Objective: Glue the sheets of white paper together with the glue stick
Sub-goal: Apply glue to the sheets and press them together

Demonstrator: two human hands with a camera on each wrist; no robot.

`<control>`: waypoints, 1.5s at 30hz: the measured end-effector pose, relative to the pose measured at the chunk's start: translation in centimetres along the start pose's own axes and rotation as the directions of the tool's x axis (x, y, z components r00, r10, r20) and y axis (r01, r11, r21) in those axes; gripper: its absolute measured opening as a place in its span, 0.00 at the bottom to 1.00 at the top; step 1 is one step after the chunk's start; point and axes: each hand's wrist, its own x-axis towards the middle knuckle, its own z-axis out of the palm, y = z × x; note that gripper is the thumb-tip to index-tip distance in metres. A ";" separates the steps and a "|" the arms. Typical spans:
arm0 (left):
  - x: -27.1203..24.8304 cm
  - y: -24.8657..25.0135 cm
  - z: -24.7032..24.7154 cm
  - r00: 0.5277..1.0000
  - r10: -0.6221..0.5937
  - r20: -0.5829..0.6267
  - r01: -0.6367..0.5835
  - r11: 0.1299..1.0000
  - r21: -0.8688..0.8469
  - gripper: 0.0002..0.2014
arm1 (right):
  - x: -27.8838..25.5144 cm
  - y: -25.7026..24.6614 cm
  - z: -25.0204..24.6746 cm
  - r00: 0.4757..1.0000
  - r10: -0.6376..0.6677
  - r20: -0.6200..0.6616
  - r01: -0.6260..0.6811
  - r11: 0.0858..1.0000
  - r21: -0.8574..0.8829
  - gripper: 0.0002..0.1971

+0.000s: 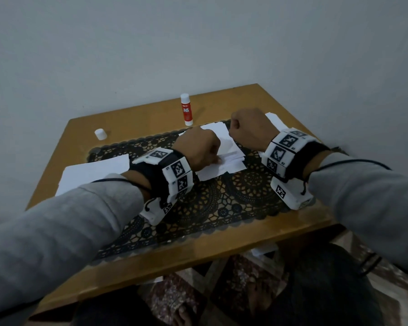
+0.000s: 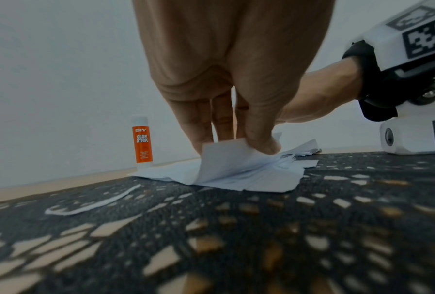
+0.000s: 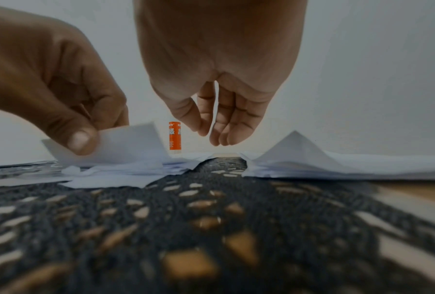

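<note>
Evidently left hand (image 2: 226, 83) pinches paper edge (image 2: 226, 157).

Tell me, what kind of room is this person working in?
Probably a room in a home, not a workshop: a small wooden table pushed against a plain wall, covered by a black lace mat, with patterned carpet on the floor below.

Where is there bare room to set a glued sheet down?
Bare mat lies near you, below both wrists. Bare table shows between the cap and the glue stick. Papers crowd the middle, with more sheets at left.
</note>
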 end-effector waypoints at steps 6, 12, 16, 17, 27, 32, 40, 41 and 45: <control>-0.3 -0.5 0.5 0.999 0.004 -0.036 -0.005 1.000 -0.028 0.07 | -0.3 -0.3 -0.1 1.000 -0.018 0.011 0.018 1.000 -0.001 0.14; -1.6 -0.4 -0.2 0.993 0.022 -0.115 -0.025 0.999 -0.021 0.05 | -0.2 -0.2 0.0 1.000 -0.015 0.007 0.015 1.000 -0.008 0.14; -4.4 -1.6 -1.5 0.982 0.020 -0.190 -0.031 0.998 -0.056 0.04 | -0.2 -0.1 -0.1 0.999 -0.031 0.038 0.032 0.999 -0.015 0.14; -5.5 -2.1 -1.8 0.976 0.034 -0.217 -0.049 0.997 -0.065 0.05 | -0.2 -0.2 -0.2 0.998 -0.036 0.044 0.037 0.999 -0.017 0.14; -15.2 -8.7 -1.4 0.972 0.227 -0.063 -0.227 0.974 -0.002 0.15 | -0.5 -0.6 -0.2 0.996 -0.060 0.060 0.063 0.997 -0.050 0.17; -17.0 -9.6 -0.8 0.987 0.144 0.064 -0.143 0.990 -0.020 0.17 | -0.6 -0.7 0.0 0.994 -0.054 0.100 0.065 0.992 -0.110 0.12; -17.6 -9.6 -1.5 0.971 0.080 0.226 -0.085 0.996 0.012 0.27 | 1.6 -4.6 -1.4 0.988 -0.156 0.021 0.157 0.986 -0.061 0.09; -17.5 -9.5 -1.7 0.970 0.073 0.231 -0.079 0.997 0.018 0.28 | 2.4 -5.2 -1.4 0.994 -0.112 0.003 0.112 0.994 -0.012 0.07; -17.1 -9.1 -1.8 0.973 0.083 0.213 -0.086 0.996 0.003 0.29 | 5.3 -6.8 -0.1 0.980 0.143 0.140 -0.178 0.943 0.282 0.17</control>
